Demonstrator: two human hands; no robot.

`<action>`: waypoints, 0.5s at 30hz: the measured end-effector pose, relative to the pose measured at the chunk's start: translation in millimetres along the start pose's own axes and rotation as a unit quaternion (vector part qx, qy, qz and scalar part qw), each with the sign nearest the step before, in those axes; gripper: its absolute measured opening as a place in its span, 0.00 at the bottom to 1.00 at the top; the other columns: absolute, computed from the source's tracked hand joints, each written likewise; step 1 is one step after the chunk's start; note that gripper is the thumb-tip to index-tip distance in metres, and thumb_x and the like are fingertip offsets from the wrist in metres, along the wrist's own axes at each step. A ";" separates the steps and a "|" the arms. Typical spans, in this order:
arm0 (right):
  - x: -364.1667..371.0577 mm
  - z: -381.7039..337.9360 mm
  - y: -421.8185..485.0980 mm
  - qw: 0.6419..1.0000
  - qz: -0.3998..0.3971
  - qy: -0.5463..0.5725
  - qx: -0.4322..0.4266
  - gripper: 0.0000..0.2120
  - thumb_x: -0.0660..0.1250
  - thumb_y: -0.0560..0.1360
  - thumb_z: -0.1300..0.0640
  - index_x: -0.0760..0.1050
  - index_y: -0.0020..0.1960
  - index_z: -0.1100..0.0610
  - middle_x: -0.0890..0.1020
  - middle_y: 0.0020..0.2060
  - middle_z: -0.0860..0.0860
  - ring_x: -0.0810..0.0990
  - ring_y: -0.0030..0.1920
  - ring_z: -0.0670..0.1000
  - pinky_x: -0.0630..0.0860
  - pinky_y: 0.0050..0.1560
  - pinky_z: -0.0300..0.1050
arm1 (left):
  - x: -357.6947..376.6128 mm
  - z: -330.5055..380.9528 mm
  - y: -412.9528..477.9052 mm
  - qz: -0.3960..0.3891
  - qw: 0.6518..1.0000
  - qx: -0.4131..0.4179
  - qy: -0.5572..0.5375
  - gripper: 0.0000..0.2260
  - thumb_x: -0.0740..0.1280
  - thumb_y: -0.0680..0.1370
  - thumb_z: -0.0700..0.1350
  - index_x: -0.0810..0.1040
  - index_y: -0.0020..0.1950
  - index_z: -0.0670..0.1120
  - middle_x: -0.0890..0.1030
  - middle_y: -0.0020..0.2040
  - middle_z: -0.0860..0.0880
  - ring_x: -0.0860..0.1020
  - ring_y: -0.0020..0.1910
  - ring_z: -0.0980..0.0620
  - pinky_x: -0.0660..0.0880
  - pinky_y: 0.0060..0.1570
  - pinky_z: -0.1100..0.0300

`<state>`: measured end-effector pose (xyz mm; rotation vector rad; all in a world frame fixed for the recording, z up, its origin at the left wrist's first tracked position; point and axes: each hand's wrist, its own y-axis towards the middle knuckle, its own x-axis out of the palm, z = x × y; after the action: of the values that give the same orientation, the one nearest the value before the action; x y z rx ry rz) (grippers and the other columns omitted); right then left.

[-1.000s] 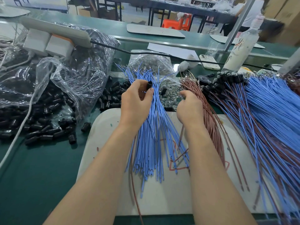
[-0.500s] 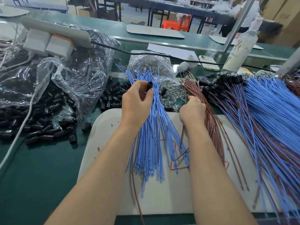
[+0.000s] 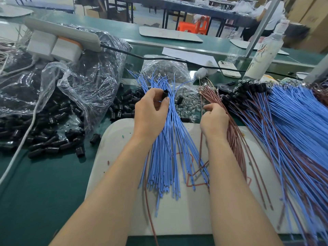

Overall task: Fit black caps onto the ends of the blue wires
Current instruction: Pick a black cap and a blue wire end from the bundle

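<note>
As L hand (image 3: pixel 150 110) pinches black cap (image 3: pixel 166 92), R hand (image 3: pixel 214 119) grips brown wires (image 3: pixel 235 139) at pad (image 3: pixel 115 174) far edge.

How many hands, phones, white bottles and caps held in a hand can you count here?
Hands: 2, left hand and right hand
Phone: 1
White bottle: 1
Cap held: 1
Total: 5

Matt black plastic caps (image 3: pixel 53 144) spill from a crinkled glossy clear plastic bag (image 3: pixel 85 82) onto smooth green matting (image 3: pixel 44 192).
</note>
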<state>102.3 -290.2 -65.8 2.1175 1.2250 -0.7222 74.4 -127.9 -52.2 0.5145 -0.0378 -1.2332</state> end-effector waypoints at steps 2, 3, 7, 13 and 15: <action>0.7 -0.9 -0.4 1.000 -0.001 -0.019 -0.011 0.21 0.53 0.76 0.68 0.72 0.66 0.58 0.74 0.65 0.56 0.69 0.64 0.59 0.65 0.63 0.49 | 0.1 0.1 -0.1 -0.002 1.000 -0.003 -0.002 0.07 0.66 0.78 0.43 0.77 0.55 0.45 0.78 0.42 0.59 0.78 0.41 0.62 0.72 0.44 0.75; 1.7 -1.4 -0.8 0.999 -0.013 -0.041 -0.020 0.23 0.53 0.76 0.68 0.69 0.69 0.57 0.72 0.67 0.55 0.67 0.65 0.59 0.64 0.64 0.49 | 0.0 0.1 -0.3 -0.005 1.000 -0.005 -0.005 0.07 0.66 0.78 0.43 0.77 0.55 0.45 0.79 0.43 0.58 0.78 0.42 0.61 0.73 0.44 0.75; 5.7 -0.9 -1.8 0.988 -0.065 -0.130 -0.045 0.25 0.51 0.77 0.67 0.65 0.72 0.55 0.68 0.72 0.51 0.63 0.68 0.59 0.62 0.65 0.49 | -0.1 0.2 -1.1 -0.019 1.000 -0.004 -0.008 0.06 0.66 0.78 0.41 0.76 0.55 0.44 0.79 0.43 0.56 0.78 0.42 0.62 0.72 0.44 0.76; 4.7 0.7 0.0 0.998 -0.008 -0.066 -0.015 0.18 0.55 0.77 0.67 0.78 0.59 0.58 0.76 0.61 0.58 0.68 0.63 0.59 0.67 0.58 0.47 | 0.9 1.3 -1.4 -0.043 0.998 -0.008 -0.042 0.06 0.66 0.77 0.36 0.75 0.53 0.43 0.82 0.48 0.48 0.80 0.47 0.55 0.75 0.50 0.70; 4.3 0.4 0.2 0.998 0.000 -0.061 -0.012 0.15 0.56 0.76 0.66 0.79 0.56 0.59 0.77 0.58 0.59 0.71 0.61 0.59 0.68 0.59 0.47 | 1.2 1.4 -1.8 -0.052 0.997 -0.007 -0.052 0.06 0.66 0.77 0.35 0.75 0.52 0.43 0.82 0.48 0.48 0.80 0.48 0.55 0.75 0.52 0.68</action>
<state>104.3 -288.1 -69.0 2.0224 1.1616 -0.8192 72.8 -129.8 -52.0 0.4451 -0.0916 -1.3597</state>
